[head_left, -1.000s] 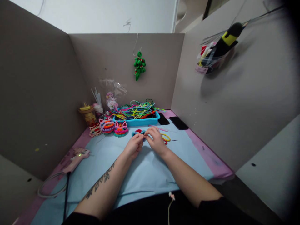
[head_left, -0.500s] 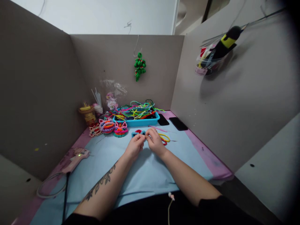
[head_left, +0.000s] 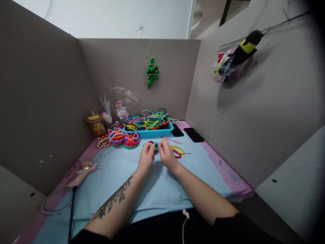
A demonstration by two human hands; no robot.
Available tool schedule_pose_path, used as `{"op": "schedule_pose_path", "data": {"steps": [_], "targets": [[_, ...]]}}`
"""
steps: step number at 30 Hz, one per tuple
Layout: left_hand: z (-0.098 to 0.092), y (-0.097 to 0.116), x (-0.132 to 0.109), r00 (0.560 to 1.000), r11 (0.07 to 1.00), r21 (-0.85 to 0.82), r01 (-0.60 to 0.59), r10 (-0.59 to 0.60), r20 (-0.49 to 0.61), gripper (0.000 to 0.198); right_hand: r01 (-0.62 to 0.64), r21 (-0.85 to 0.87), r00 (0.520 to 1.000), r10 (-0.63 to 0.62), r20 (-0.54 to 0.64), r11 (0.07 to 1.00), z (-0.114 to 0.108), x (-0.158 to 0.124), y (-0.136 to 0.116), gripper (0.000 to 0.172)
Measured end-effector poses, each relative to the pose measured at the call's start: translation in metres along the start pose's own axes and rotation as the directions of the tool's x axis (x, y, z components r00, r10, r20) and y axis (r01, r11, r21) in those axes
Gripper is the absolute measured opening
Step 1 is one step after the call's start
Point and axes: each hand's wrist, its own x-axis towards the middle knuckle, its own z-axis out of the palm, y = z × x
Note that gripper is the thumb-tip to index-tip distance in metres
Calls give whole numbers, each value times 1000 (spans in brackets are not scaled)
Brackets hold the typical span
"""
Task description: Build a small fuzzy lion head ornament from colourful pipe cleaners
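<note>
My left hand (head_left: 146, 155) is closed in a pinch above the blue cloth. Close beside it, with a small gap between, my right hand (head_left: 166, 154) is closed the same way. What the fingertips hold, if anything, is too small to see. Just behind the hands is a blue and red fuzzy pipe-cleaner piece (head_left: 155, 145), partly hidden by my left hand. To the right of my right hand lie a bent yellow pipe cleaner (head_left: 179, 148) and a red one (head_left: 178, 156). Finished-looking pipe-cleaner animal heads, among them a pink and orange one (head_left: 131, 140), stand at the left.
A blue tray (head_left: 148, 134) heaped with colourful pipe cleaners stands at the back. Two dark phones, one a black phone (head_left: 193, 135), lie to its right. A pink glue gun (head_left: 85, 173) with its cable rests at left. Grey partitions (head_left: 137, 51) enclose the table.
My hands have drawn slightly apart, the left one turning more upright. More of the blue piece shows between them. The view has shifted a little.
</note>
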Motion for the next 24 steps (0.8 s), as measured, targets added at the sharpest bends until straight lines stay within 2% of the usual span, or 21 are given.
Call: {"op": "schedule_pose_path", "data": {"steps": [2,7,13,15,18,21,24], "targets": [[-2,2,2,1000,996,-86,14,-14,-3,33,-21,35,999,22,-39,999,-2,1,2,12],[-7,8,4,979,960,-225,164,-130,158,39,-142,216,987,155,-45,966,-9,6,10,7],[-8,9,4,957,928,-267,261,-214,195,38,-196,148,977,205,-52,969,-14,10,12,9],[-8,9,4,956,929,-255,270,-226,189,40,-179,73,983,181,-29,981,-17,11,11,5],[-8,7,4,962,947,-209,244,-211,171,42,-73,-54,997,72,-27,996,-19,11,7,11],[-6,5,2,971,966,-154,209,-187,147,41,46,-67,998,-48,-28,997,-17,9,2,4],[-4,3,1,973,969,-138,207,-189,135,42,99,-79,995,-99,-1,992,-14,5,0,6]]}}
